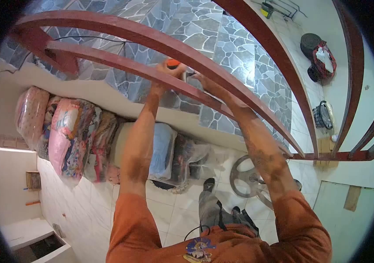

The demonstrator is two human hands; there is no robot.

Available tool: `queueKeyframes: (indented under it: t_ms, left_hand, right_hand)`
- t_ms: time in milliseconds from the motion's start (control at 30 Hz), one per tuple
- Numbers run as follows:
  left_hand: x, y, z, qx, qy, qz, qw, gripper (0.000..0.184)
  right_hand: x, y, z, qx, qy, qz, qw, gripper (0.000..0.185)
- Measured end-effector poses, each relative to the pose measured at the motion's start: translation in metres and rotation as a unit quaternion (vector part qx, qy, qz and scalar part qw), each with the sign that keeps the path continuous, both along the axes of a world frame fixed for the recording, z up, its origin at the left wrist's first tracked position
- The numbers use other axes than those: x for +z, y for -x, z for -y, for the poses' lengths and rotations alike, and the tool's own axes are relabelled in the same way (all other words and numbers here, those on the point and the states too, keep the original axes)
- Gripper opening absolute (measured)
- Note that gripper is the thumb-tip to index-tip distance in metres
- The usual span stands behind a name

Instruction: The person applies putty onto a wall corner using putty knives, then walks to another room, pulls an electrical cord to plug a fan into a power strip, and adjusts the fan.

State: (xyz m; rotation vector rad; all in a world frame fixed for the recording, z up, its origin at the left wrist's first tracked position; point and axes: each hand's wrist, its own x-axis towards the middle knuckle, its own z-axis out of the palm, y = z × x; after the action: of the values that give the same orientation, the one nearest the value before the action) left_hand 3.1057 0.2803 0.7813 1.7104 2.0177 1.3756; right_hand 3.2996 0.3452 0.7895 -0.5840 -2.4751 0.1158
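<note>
Both my arms reach past dark red curved rails toward steps covered in a grey stone pattern. My left hand is closed around a small orange and black object; its exact kind does not show. Just to the right, my right hand has its fingers bent together near a short pale metallic piece. What the right fingers grip is too small to make out. The lower rail crosses in front of my left wrist.
Plastic-wrapped bundles of cloth and a blue bundle line the low wall. A steering wheel lies on the tiled floor by my feet. A black basket and a red checked bag are at the right.
</note>
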Motion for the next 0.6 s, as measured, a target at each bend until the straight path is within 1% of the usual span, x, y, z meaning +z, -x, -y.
queueKeyframes:
  t_ms: [33,100,167,233,300,333,433,567,600]
  left_hand:
    - [0.002,-0.003,-0.001,-0.007,0.001,-0.01,1.0,0.036]
    - [0.012,0.0,-0.006,-0.04,0.078,0.071,0.994,0.039]
    - [0.011,0.01,-0.016,-0.067,0.048,0.007,0.997,0.04]
    - [0.009,0.007,-0.019,-0.053,0.072,0.018,0.996,0.041]
    - [0.019,-0.008,-0.006,0.007,0.159,0.099,0.982,0.043]
    - [0.018,-0.008,-0.007,0.0,0.168,0.078,0.983,0.046]
    - [0.018,-0.008,-0.007,0.029,0.14,-0.011,0.99,0.05]
    - [0.017,-0.02,-0.006,-0.047,0.044,0.067,0.996,0.051]
    - [0.019,-0.022,-0.004,-0.04,0.072,0.035,0.996,0.045]
  right_hand:
    - [0.0,-0.004,0.0,-0.003,0.008,0.001,1.0,0.033]
    - [-0.001,-0.01,0.0,-0.008,0.027,-0.002,1.0,0.033]
    - [-0.001,-0.016,0.003,-0.014,0.046,-0.003,0.999,0.032]
    - [-0.002,-0.019,0.003,-0.02,0.062,-0.002,0.998,0.032]
    - [-0.002,-0.024,0.002,-0.024,0.085,0.0,0.996,0.031]
    - [0.0,-0.026,0.002,-0.026,0.096,0.0,0.995,0.031]
    - [0.001,-0.031,0.005,-0.032,0.133,0.004,0.991,0.031]
    - [0.005,-0.04,0.007,-0.052,0.196,0.006,0.979,0.03]
    - [0.005,-0.044,0.008,-0.06,0.219,0.002,0.974,0.03]
